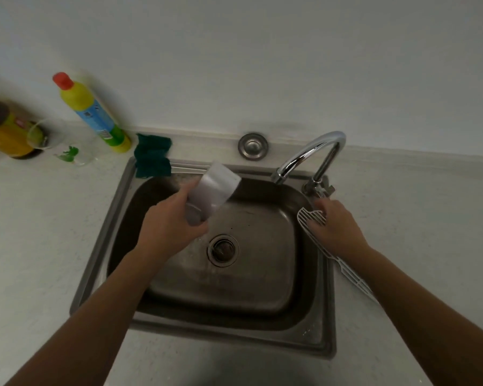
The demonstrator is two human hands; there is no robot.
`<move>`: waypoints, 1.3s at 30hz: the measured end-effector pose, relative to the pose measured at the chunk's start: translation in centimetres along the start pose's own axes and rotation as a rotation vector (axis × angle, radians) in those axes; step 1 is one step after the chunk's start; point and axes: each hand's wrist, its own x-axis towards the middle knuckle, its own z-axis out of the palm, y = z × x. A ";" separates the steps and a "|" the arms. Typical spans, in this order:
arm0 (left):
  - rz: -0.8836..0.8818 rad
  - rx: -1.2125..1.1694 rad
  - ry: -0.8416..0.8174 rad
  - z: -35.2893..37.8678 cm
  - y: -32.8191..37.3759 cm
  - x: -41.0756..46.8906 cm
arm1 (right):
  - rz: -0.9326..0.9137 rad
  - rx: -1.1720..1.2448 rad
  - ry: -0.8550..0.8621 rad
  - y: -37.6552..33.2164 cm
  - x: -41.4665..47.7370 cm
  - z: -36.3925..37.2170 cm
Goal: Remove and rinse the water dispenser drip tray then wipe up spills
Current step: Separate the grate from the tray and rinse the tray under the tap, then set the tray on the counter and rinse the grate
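My left hand [170,222] grips a white drip tray [214,190], tilted with its far end up, over the back left of the steel sink [101,235]. My right hand [336,228] holds the white slotted tray grille [346,270] at the sink's right rim, just below the tap handle [319,188]. The chrome faucet [313,153] arches over the back right of the basin, and no water shows at its spout. A dark green cloth [152,158] lies on the sink's back left corner.
A yellow bottle with a red cap [94,112], a glass [64,147] and a yellow can [7,129] stand at the back left of the counter. A metal sink plug [253,145] rests behind the sink. The drain [223,249] sits in the basin's middle.
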 end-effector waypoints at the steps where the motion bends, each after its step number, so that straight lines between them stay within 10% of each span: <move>1: 0.037 0.056 -0.035 0.3 0.2 -0.6 | 0.003 -0.056 -0.014 0.6 -0.9 0.2; 18: -0.281 -0.220 -0.066 0.7 3.6 -7.1 | 0.115 -0.423 -0.007 7.4 -8.2 0.7; 32: -0.932 -1.392 0.177 2.2 4.9 -11.4 | 0.015 -0.099 0.134 7.8 -9.8 -0.2; 39: -1.027 -1.570 0.289 -0.3 2.3 -12.4 | -0.120 0.024 0.088 2.1 -9.7 0.2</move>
